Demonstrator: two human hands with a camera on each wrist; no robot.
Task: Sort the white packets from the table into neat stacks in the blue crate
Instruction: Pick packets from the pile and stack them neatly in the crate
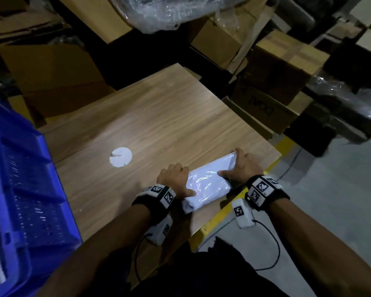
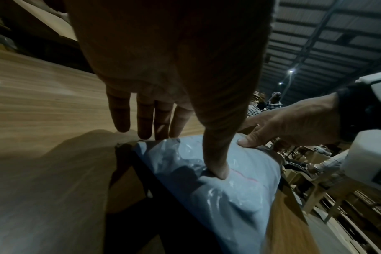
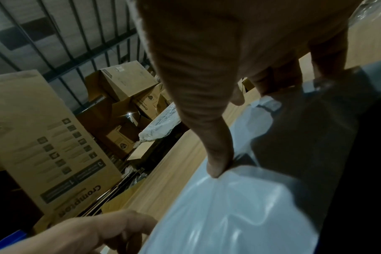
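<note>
Fingers: left hand (image 1: 174, 178) clamps the near-left end of the white packet (image 1: 209, 181), thumb on top, other fingers curled down its left side. Right hand (image 1: 243, 167) pinches the far-right end, thumb on top, fingers wrapped over the far edge. Going left to right: blue crate (image 1: 19, 179) far left, white round patch (image 1: 120, 157) mid tabletop (image 1: 159, 116), packet at the near-right edge. Risk: slick plastic film, packet may sag or slip during carry to the crate and land crooked
</note>
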